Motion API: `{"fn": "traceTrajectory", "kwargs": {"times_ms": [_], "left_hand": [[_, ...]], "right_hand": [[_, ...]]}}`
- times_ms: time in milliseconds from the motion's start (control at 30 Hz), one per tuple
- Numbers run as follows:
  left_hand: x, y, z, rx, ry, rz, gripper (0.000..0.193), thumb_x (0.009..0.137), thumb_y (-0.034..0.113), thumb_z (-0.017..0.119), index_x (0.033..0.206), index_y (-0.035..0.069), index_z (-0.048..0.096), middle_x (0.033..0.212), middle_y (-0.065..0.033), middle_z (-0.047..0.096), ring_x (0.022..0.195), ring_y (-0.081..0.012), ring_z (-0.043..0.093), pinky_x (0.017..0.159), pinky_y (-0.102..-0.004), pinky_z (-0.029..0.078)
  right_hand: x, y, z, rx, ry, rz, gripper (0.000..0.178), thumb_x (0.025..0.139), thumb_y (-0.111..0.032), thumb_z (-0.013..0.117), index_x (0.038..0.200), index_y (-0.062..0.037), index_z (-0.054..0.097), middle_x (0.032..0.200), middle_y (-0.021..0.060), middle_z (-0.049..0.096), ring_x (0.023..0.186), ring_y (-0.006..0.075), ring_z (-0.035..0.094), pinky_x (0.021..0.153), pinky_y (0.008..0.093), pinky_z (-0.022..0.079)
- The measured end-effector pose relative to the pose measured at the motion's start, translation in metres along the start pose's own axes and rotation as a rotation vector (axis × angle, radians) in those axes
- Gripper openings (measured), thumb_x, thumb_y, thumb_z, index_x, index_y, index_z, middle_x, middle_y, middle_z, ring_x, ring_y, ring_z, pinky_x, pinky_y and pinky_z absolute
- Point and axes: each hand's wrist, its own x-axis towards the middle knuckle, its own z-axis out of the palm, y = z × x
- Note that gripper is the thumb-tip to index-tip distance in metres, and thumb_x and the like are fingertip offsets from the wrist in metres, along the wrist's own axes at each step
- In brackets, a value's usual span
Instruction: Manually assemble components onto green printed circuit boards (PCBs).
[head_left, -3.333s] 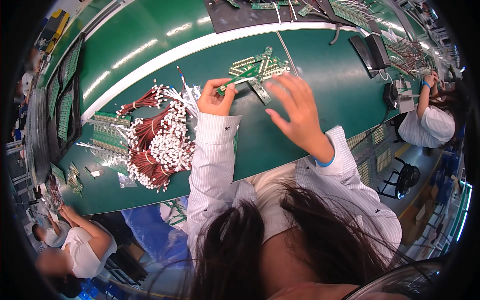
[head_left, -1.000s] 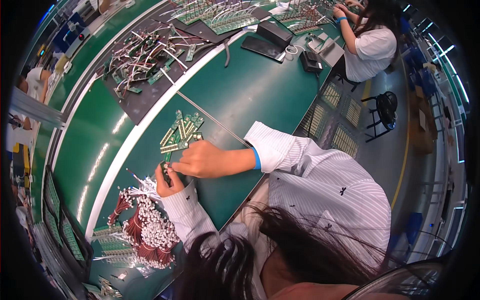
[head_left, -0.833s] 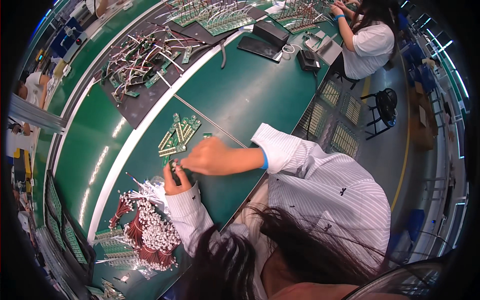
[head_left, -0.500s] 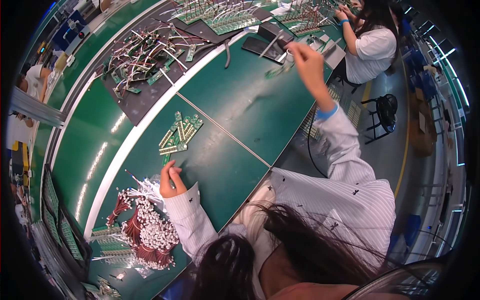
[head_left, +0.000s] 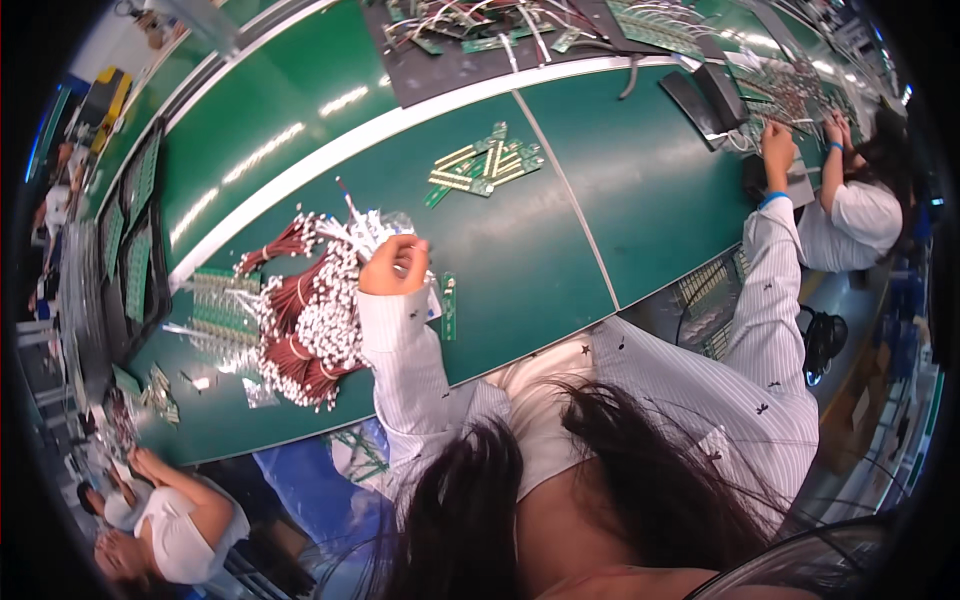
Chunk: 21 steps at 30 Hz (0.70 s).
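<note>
Over the right edge of the white-ended wire bundles [head_left: 325, 312], left hand [head_left: 396, 265] is hanging half-open, fingers curled, nothing visible in it. At far right, right hand [head_left: 777, 150] is hovering near the tangle of wired boards [head_left: 795, 88], fingers drawn together; can't tell if it's gripping anything. Single green board [head_left: 448, 308] is lying just right of the left sleeve [head_left: 400, 325]; pile of green boards [head_left: 487, 166] is sitting mid-table, farther out, no wires showing. Beyond, dark mat [head_left: 410, 82] is carrying more boards with wires. My read: partway. Wired ones are looking done, bare pile and bulk bundles are looking outstanding.
</note>
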Motion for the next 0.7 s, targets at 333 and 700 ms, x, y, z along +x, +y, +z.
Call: {"fn": "traceTrajectory", "kwargs": {"times_ms": [333, 700], "left_hand": [[-0.04, 0.003, 0.026, 0.575, -0.041, 0.314, 0.021, 0.063, 0.009, 0.064, 0.079, 0.004, 0.052, 0.075, -0.0107, 0.049, 0.069, -0.0288, 0.05, 0.061, -0.0397, 0.041], [0.04, 0.019, 0.046, -1.121, -0.369, -0.284, 0.024, 0.09, 0.025, 0.036, 0.099, 0.005, 0.045, 0.067, -0.0032, 0.042, 0.049, -0.012, 0.039, 0.045, -0.0237, 0.035]], "right_hand": [[-0.123, -0.211, -0.076, 0.749, -0.342, -0.623, 0.013, 0.08, -0.009, 0.056, 0.09, -0.0034, 0.062, 0.079, 0.0092, 0.063, 0.071, 0.0167, 0.061, 0.062, 0.0248, 0.045], [-0.228, -0.359, -0.075, 0.828, -0.411, -0.988, 0.014, 0.076, -0.015, 0.058, 0.088, -0.0081, 0.058, 0.084, 0.0064, 0.06, 0.076, 0.0265, 0.058, 0.065, 0.0354, 0.046]]}}
